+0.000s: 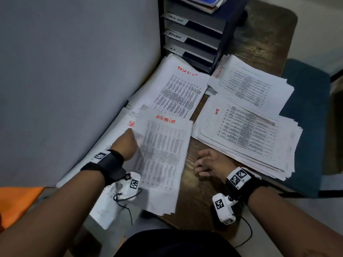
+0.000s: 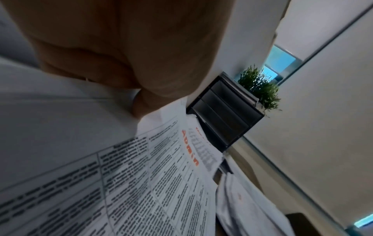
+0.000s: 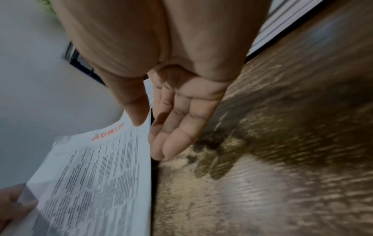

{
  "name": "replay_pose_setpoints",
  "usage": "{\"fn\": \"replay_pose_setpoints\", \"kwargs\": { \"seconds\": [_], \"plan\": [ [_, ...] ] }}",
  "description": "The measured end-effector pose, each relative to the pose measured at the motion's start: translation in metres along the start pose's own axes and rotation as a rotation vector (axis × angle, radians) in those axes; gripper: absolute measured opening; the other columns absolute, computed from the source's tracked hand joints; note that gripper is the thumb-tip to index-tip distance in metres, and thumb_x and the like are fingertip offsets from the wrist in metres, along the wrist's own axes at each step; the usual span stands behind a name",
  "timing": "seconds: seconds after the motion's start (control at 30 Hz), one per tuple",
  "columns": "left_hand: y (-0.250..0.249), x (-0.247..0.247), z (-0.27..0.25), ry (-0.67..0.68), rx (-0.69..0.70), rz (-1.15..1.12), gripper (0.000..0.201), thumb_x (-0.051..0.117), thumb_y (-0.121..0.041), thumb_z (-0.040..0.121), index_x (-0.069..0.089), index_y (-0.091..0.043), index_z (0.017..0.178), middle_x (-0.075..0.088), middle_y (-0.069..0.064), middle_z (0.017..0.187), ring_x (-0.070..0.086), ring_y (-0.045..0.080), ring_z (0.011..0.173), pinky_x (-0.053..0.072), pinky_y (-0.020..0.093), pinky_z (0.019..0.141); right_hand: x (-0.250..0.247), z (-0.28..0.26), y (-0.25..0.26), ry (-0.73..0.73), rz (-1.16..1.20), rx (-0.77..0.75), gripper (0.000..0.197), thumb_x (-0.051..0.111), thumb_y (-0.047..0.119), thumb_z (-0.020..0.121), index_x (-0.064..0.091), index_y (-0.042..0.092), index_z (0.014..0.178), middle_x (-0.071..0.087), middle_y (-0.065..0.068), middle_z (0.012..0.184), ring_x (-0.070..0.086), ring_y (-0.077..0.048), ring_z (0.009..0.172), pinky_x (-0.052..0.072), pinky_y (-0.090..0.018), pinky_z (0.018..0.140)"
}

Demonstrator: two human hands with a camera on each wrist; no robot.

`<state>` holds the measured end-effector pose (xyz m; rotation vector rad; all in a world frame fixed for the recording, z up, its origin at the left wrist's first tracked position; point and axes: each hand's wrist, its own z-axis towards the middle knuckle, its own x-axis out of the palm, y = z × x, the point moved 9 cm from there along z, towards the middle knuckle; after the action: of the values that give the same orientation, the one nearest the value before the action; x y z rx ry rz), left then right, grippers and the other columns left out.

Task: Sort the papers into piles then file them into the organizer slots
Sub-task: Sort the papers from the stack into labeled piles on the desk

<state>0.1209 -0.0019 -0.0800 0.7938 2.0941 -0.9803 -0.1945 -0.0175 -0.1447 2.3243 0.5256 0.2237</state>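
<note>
Head view, your left hand (image 1: 128,143) pinching the ADMIN stack (image 1: 163,160) by its left edge above the desk (image 1: 187,216), your right hand (image 1: 207,162) beside it, fingers straight and together, organizer (image 1: 194,34) behind.

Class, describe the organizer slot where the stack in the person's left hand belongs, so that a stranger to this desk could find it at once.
Start at the dark organizer standing at the back of the wooden desk against the grey wall. Its slots carry white handwritten tags on their left front edges. The right one is the middle tag, reading ADMIN, matching the red heading on the held stack.
</note>
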Motion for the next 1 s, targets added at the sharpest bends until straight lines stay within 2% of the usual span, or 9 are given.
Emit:
{"fn": "replay_pose_setpoints", "kwargs": {
  "seconds": [0.13, 0.27, 0.43, 0.6, 0.73, 0.8, 0.83, 0.9, 1.0],
  "plan": [
    [0.034, -0.019, 0.022, 0.013, -0.073, 0.201, 0.014, 0.037, -0.008, 0.097, 0.045, -0.002, 0.106, 0.060, 0.025, 0.106, 0.057, 0.039, 0.092, 0.038, 0.036, 0.075, 0.006, 0.003, -0.009, 0.015, -0.082, 0.024, 0.020, 0.061, 0.005, 0.093, 0.054, 0.010, 0.110, 0.070, -0.013, 0.092, 0.069, -0.022, 0.074, 0.057, -0.028, 0.061],
    [0.051, -0.030, 0.041, -0.019, -0.134, 0.266, 0.026, 0.045, -0.006, 0.091, 0.054, 0.005, 0.113, 0.064, 0.029, 0.113, 0.064, 0.044, 0.099, 0.050, 0.040, 0.081, 0.010, 0.002, -0.022, 0.027, -0.149, 0.064, 0.013, 0.061, 0.006, 0.093, 0.054, 0.010, 0.103, 0.070, -0.010, 0.087, 0.067, -0.021, 0.072, 0.053, -0.028, 0.064],
    [0.062, -0.030, 0.035, -0.117, -0.189, 0.290, 0.042, 0.050, -0.010, 0.092, 0.043, 0.006, 0.130, 0.046, 0.029, 0.134, 0.051, 0.044, 0.121, 0.044, 0.046, 0.100, 0.012, 0.000, -0.035, 0.022, -0.186, 0.092, 0.013, 0.058, 0.003, 0.093, 0.054, 0.007, 0.105, 0.068, -0.006, 0.081, 0.067, -0.018, 0.069, 0.051, -0.030, 0.069],
    [0.090, -0.008, 0.024, -0.049, -0.274, 0.277, 0.070, 0.057, -0.040, 0.090, 0.033, 0.000, 0.142, 0.040, 0.023, 0.141, 0.045, 0.041, 0.128, 0.041, 0.046, 0.103, 0.025, 0.002, -0.030, 0.023, -0.101, 0.106, 0.030, 0.057, -0.001, 0.093, 0.050, -0.002, 0.122, 0.063, -0.015, 0.090, 0.064, -0.020, 0.074, 0.053, -0.027, 0.061],
    [0.102, 0.004, 0.019, -0.075, -0.294, 0.209, 0.090, 0.062, -0.051, 0.086, 0.021, 0.000, 0.149, 0.034, 0.024, 0.147, 0.037, 0.041, 0.134, 0.039, 0.050, 0.106, 0.056, 0.010, -0.025, 0.096, 0.040, 0.132, 0.042, 0.048, -0.012, 0.093, 0.027, -0.025, 0.127, 0.035, -0.006, 0.073, 0.038, -0.015, 0.063, 0.036, -0.023, 0.054],
    [0.104, 0.005, 0.020, -0.086, -0.285, 0.247, 0.103, 0.061, -0.062, 0.083, 0.017, 0.001, 0.151, 0.031, 0.024, 0.151, 0.033, 0.041, 0.137, 0.034, 0.048, 0.110, 0.075, 0.014, -0.024, 0.107, 0.073, 0.129, 0.045, 0.051, -0.010, 0.092, 0.032, -0.019, 0.131, 0.038, -0.008, 0.078, 0.042, -0.017, 0.067, 0.039, -0.023, 0.054],
    [0.104, 0.005, 0.021, -0.086, -0.276, 0.270, 0.106, 0.059, -0.066, 0.082, 0.017, 0.002, 0.151, 0.032, 0.024, 0.151, 0.033, 0.041, 0.138, 0.032, 0.047, 0.112, 0.083, 0.015, -0.023, 0.097, 0.082, 0.128, 0.043, 0.054, -0.008, 0.091, 0.040, -0.010, 0.132, 0.044, -0.012, 0.084, 0.049, -0.020, 0.073, 0.044, -0.024, 0.056],
    [0.105, 0.002, 0.024, -0.083, -0.269, 0.292, 0.110, 0.057, -0.073, 0.078, 0.021, 0.003, 0.149, 0.035, 0.023, 0.150, 0.035, 0.040, 0.136, 0.032, 0.044, 0.113, 0.098, 0.018, -0.021, 0.101, 0.073, 0.126, 0.037, 0.061, 0.000, 0.090, 0.050, 0.000, 0.126, 0.055, -0.016, 0.095, 0.057, -0.022, 0.086, 0.053, -0.025, 0.065],
    [0.107, -0.004, 0.027, -0.073, -0.290, 0.285, 0.115, 0.056, -0.081, 0.073, 0.026, 0.000, 0.148, 0.035, 0.022, 0.150, 0.037, 0.039, 0.136, 0.034, 0.045, 0.109, 0.119, 0.022, -0.018, 0.174, 0.057, 0.142, 0.037, 0.065, 0.008, 0.090, 0.054, -0.003, 0.123, 0.057, -0.015, 0.103, 0.056, -0.024, 0.095, 0.056, -0.027, 0.072]
  ]
}}
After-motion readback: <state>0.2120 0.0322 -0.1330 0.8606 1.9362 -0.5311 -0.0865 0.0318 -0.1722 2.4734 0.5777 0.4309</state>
